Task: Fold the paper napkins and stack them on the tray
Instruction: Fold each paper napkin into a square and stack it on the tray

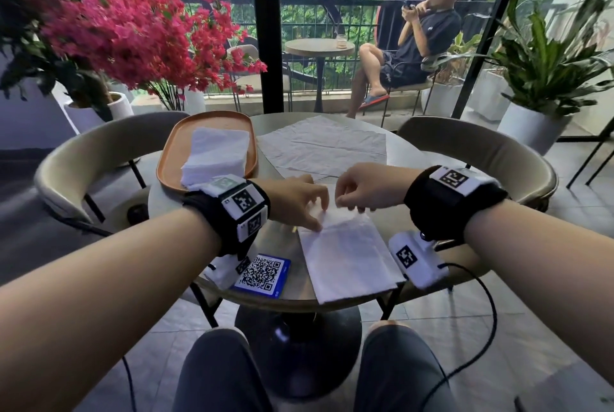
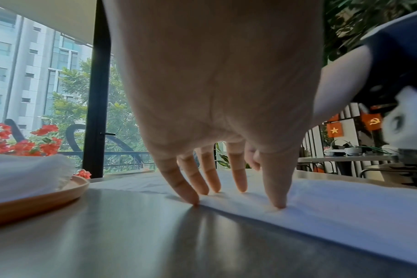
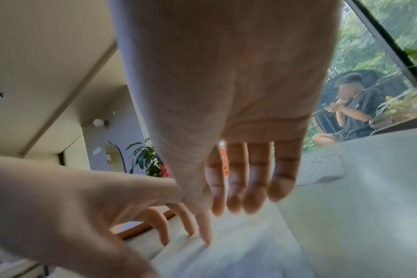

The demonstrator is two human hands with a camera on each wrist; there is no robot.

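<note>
A folded white napkin [image 1: 349, 259] [image 2: 345, 206] [image 3: 250, 254] lies on the near right part of the round table [image 1: 285, 245]. My left hand [image 1: 299, 202] [image 2: 259, 195] presses spread, straight fingertips on its far left edge. My right hand [image 1: 352, 199] [image 3: 226, 206] hangs just over the napkin's far end with relaxed fingers, thumb tip touching the paper. The orange tray [image 1: 172, 152] [image 2: 36, 201] at back left carries a stack of folded napkins [image 1: 216, 156] [image 2: 24, 173]. Unfolded napkins [image 1: 325, 146] [image 3: 321, 167] lie flat at the back.
A blue QR-code card [image 1: 262, 273] lies by the table's near edge, left of the napkin. Beige chairs stand at left [image 1: 83, 159] and right [image 1: 481, 146]. Behind the glass a person [image 1: 415, 46] sits on the balcony. Red flowers [image 1: 116, 29] rise at back left.
</note>
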